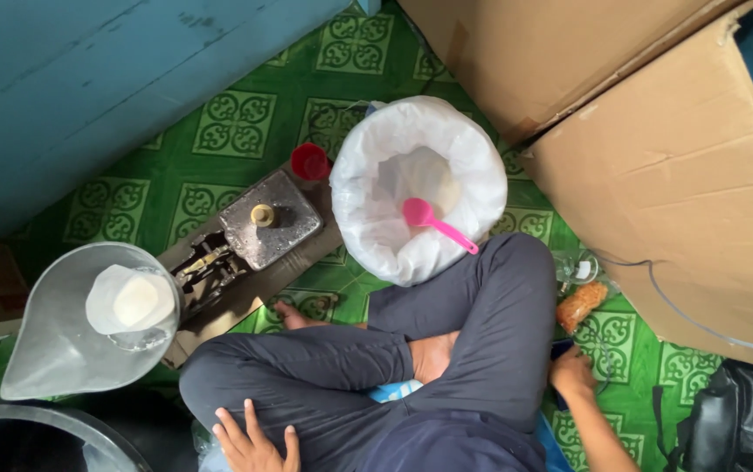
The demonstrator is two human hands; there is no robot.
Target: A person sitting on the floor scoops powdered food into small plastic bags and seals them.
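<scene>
Left hand [252, 444]: fingers spread, resting flat on the left knee, holding nothing.
Right hand [573, 371]: on the green floor mat [237, 122], fingers curled; grip cannot be told.
Nearest thing: orange snack packet [580, 306], just above the right hand.
Sack: white sack [418, 188] before the crossed legs, pink scoop [436, 223] inside.
Left side: metal scale [267, 218], clear funnel tray [62, 323].

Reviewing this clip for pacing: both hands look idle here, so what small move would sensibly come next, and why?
Probably the right hand lifts toward the pink scoop. The scoop lies untouched in the open white sack, while that hand rests on the green floor beside the knee and the left hand lies flat on the thigh. Neither holds anything.
</scene>
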